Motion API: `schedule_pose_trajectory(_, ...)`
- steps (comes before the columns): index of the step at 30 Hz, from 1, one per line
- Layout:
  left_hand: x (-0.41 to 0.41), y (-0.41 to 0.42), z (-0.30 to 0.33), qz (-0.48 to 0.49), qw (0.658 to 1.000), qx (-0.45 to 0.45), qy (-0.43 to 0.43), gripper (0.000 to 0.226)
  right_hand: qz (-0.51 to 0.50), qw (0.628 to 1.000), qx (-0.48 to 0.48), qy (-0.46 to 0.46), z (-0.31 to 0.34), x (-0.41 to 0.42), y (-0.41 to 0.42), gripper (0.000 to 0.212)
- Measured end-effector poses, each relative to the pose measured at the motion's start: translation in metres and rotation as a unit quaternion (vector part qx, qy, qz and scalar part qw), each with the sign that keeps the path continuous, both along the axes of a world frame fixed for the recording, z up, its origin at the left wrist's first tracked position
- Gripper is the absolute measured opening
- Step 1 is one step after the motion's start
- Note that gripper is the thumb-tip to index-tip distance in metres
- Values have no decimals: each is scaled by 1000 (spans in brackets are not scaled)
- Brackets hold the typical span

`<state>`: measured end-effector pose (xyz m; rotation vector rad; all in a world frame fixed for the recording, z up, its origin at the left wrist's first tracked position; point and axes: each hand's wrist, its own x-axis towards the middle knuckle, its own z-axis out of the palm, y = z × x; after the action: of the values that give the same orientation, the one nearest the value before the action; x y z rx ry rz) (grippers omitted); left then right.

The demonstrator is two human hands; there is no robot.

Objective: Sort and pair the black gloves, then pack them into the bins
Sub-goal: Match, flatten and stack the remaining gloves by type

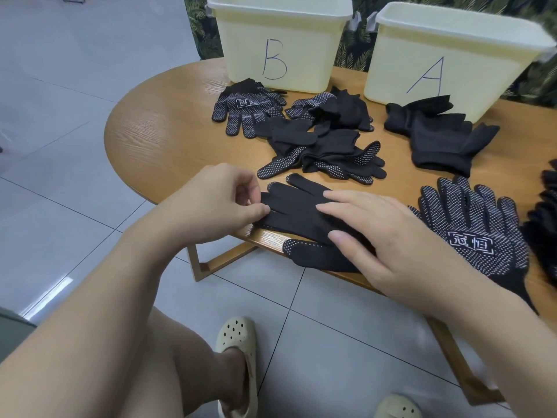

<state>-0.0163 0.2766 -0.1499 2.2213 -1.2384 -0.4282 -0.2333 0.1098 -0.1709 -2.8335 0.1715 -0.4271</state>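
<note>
Black glove under flat right hand, fingertip pinched by left hand; two bins.

At the near edge of the wooden table, the right hand lies flat with straight fingers on a black glove, while the left hand pinches that glove's fingertips. A dotted glove lies just right of it. More black gloves sit in a loose pile mid-table. Behind stand two pale bins, marked B and A.
</note>
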Motion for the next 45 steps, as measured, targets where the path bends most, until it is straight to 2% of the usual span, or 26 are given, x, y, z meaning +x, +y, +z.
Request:
schedule_pose_trajectory(3, -9, 2, 7, -35, 998, -42, -15, 24, -6, 1000, -1, 12, 6, -14, -11, 43)
schedule_pose_trajectory(7, -31, 0, 7, -109, 994, -20, -1, 32, -29, 999, 5, 22, 9, -34, -27, 37)
schedule_pose_trajectory(13, -44, -9, 0, -115, 993, 20, -27, 31, -43, 998, -6, 35, 4, -56, -30, 41)
schedule_pose_trajectory(18, -43, -9, 5, -121, 992, 21, 18, 26, -47, 998, -21, 44, -1, -69, -32, 51)
schedule_pose_trajectory(23, -42, -11, 4, -109, 994, 14, 26, 27, -49, 997, -35, 40, 1, -72, -33, 49)
schedule_pose_trajectory(32, -43, -14, 0, -119, 991, 16, -52, 21, -61, 997, -23, 39, -1, -72, -32, 48)
schedule_pose_trajectory(36, -48, -18, -4, -142, 976, -81, -147, 4, -73, 997, -19, 7, -2, -68, -29, 45)
schedule_pose_trajectory(38, -58, -27, -10, -163, 961, -99, -201, 23, -83, 996, -34, -13, -4, -63, -27, 43)
schedule_pose_trajectory(40, -71, -37, -19, -192, 948, -80, -240, 42, -79, 995, -51, -23, -7, -56, -23, 41)
schedule_pose_trajectory(45, -87, -48, -37, -222, 940, 25, -258, 65, -77, 996, -34, -34, -11, -47, -15, 34)
